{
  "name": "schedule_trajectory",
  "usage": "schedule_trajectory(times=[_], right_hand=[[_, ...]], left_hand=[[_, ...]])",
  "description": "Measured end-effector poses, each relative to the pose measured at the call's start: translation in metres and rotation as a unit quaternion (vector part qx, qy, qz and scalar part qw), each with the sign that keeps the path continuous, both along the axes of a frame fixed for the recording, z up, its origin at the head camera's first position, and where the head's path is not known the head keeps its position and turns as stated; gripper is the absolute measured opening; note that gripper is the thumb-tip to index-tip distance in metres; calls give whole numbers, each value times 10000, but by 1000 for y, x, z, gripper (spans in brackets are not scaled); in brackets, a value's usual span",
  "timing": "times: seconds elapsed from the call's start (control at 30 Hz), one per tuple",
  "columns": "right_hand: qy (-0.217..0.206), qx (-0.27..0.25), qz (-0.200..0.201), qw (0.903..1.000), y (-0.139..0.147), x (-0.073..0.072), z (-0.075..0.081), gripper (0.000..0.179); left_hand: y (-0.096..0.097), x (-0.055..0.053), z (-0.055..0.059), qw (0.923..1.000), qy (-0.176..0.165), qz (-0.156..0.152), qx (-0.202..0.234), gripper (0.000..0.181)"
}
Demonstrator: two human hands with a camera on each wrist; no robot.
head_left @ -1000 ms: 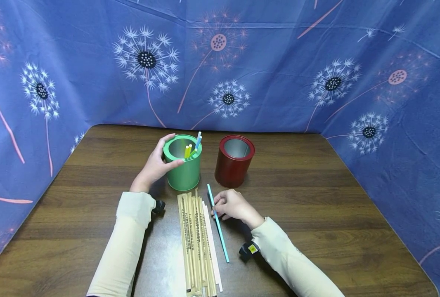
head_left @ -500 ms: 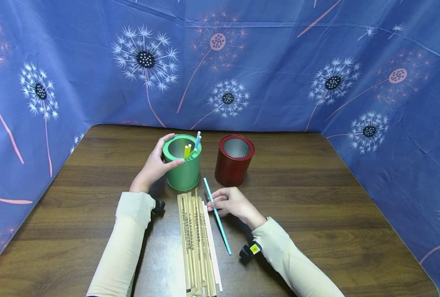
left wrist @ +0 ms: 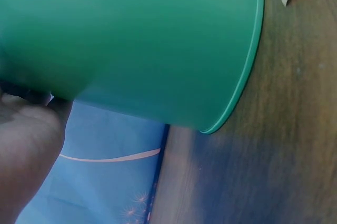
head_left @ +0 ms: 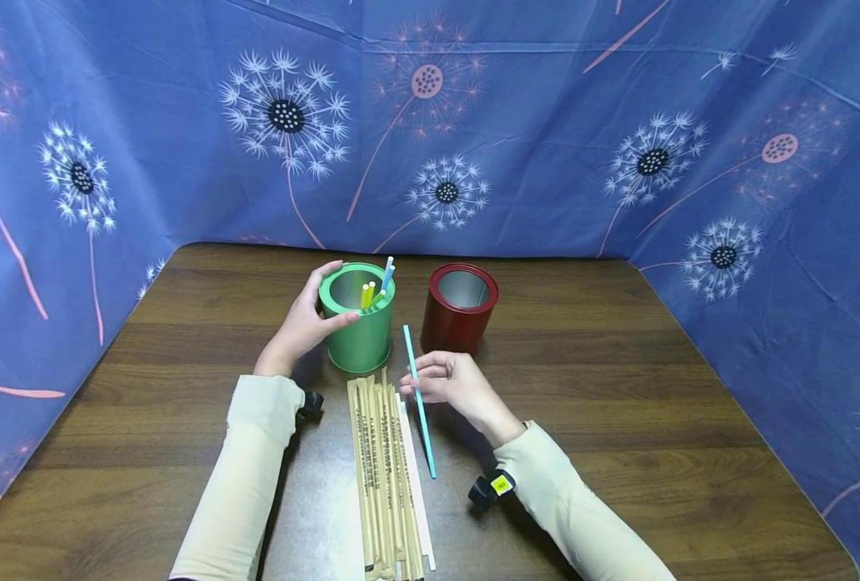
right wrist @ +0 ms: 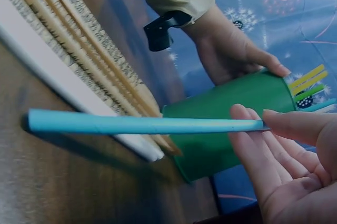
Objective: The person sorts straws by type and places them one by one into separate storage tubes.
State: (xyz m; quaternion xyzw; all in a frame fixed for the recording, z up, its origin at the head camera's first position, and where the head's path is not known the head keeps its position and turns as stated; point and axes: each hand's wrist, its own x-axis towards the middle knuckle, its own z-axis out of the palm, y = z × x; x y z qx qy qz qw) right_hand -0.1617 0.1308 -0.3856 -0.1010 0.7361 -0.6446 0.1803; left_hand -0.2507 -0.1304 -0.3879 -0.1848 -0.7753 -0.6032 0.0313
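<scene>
A pale-blue drinking straw is pinched between the thumb and fingers of the right hand, its long lower end slanting back toward the person, its shadow falling on the surface below. It should be very light, fairly stiff along its length but easily creased, perhaps a little slick; a gentle pinch near the upper half, like this one, looks enough.

The left hand holds the green can, thumb along the near rim and fingers around the far side. Yellow, green and blue straws stand in it, just right of that thumb. The can is probably rigid, with a smooth wall.

Left of the right fingers and nearer the body lie paper-wrapped straws and white straws; just beyond those fingers stands a red can. The surface is dark wood-grain, backed by a blue dandelion-print cloth.
</scene>
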Motion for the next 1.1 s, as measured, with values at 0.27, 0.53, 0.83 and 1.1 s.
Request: schedule_trajectory(times=[0.27, 0.53, 0.83, 1.1], right_hand=[[792, -171, -165, 9966, -4, 0, 14, 27], [1886, -297, -301, 9812, -9, 1, 24, 18], [2496, -541, -614, 9649, -15, 2, 36, 15], [3353, -890, -916, 9334, -24, 2, 53, 13]], left_hand=[[0, 0, 0, 10000, -34, -25, 31, 83], [0, 0, 0, 10000, -41, -35, 22, 84], [0, -2, -1, 10000, 13, 5, -51, 83], [-1, -1, -1, 10000, -22, 4, -60, 84]])
